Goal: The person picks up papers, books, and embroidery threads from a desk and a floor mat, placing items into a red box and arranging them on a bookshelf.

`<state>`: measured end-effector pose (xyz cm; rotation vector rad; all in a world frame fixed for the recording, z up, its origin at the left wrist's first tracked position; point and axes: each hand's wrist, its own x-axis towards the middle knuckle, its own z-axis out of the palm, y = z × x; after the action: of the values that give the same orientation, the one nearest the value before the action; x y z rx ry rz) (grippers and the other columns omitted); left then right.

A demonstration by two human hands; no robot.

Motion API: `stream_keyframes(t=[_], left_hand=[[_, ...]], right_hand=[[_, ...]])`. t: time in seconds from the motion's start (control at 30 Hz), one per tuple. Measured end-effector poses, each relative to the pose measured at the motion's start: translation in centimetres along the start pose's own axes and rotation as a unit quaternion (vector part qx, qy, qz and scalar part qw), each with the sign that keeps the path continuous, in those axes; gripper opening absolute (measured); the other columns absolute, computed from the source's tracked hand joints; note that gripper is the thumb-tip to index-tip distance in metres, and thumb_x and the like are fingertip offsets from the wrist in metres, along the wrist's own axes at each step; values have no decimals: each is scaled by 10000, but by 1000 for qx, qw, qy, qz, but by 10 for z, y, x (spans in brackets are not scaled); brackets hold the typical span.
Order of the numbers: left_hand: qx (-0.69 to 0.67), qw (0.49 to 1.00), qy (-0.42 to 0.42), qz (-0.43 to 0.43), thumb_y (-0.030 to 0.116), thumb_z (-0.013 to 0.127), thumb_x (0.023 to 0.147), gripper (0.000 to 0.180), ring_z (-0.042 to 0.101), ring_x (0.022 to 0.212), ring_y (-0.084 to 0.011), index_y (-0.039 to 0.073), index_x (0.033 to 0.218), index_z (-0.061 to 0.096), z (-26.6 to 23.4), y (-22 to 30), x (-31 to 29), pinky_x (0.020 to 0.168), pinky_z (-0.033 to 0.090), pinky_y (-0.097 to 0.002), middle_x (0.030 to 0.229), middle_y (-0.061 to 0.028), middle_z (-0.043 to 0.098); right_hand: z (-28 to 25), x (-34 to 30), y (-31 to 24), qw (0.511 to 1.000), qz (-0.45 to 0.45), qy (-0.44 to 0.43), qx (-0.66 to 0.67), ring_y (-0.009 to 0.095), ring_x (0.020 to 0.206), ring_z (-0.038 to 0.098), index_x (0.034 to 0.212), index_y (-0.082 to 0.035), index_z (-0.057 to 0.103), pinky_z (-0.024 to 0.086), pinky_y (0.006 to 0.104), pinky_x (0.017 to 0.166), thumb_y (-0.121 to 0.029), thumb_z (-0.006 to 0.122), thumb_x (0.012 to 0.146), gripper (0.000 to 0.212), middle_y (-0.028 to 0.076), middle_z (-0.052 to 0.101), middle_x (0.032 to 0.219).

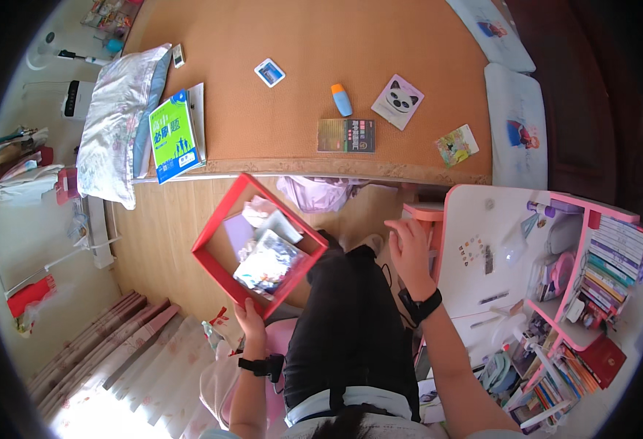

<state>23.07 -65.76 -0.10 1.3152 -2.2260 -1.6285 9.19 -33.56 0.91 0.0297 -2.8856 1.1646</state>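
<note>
My left hand (250,320) grips the near edge of a red open box (213,265), which is tilted in front of my left leg. Inside lie a clear plastic packet (271,262) of small mixed pieces, a purple sheet (238,231), a whitish card (285,227) and something pale pink and crumpled (258,211). My right hand (411,249) is held out with its fingers apart and nothing in them. It is closest to the pink-edged desk's side, by a reddish-pink ledge (425,211); whether it touches cannot be made out.
On the right stands a white desk (475,219) with pink edging, bookshelves and a row of books (614,252). Ahead is a bed with a brown mat (292,117), holding a green book (175,137), an orange-capped blue bottle (342,101) and a panda-face packet (397,102). Curtains (153,351) hang at lower left.
</note>
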Motion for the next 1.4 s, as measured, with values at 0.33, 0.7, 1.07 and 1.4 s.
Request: stream_keyframes(t=[0.33,0.7,1.07,1.4], left_hand=[[91,991,-81,47,110,389,887,439,387,1123,-216,-18,1291,275,-45,39,140,935,325,-306,1263,-133,374],[63,888,-446,92,208,440,872,540,394,1112,-266,-5,1317,220,60,179,177,955,324,-359,1301,-163,320],[201,607,-743,198,234,413,900,491,408,1109,-241,-3,1302,259,140,250,-33,946,320,-338,1266,-130,370],[342,512,-762,201,210,417,896,450,441,1062,-221,-8,1274,306,152,143,-203,897,369,-308,1217,-136,416]], right_hand=[[39,-24,-44,995,94,-7,12,296,800,505,914,-73,550,417,369,713,-26,524,731,190,99,512,833],[-46,-238,-133,893,383,224,-77,287,874,509,894,-92,568,393,374,785,-92,531,739,160,106,548,857],[-48,-468,-222,578,625,524,-20,286,822,560,865,-73,601,447,381,722,-91,511,720,171,121,592,860],[-12,-582,-72,470,694,543,55,291,793,574,864,-52,576,463,366,707,-154,617,685,210,133,588,799]])
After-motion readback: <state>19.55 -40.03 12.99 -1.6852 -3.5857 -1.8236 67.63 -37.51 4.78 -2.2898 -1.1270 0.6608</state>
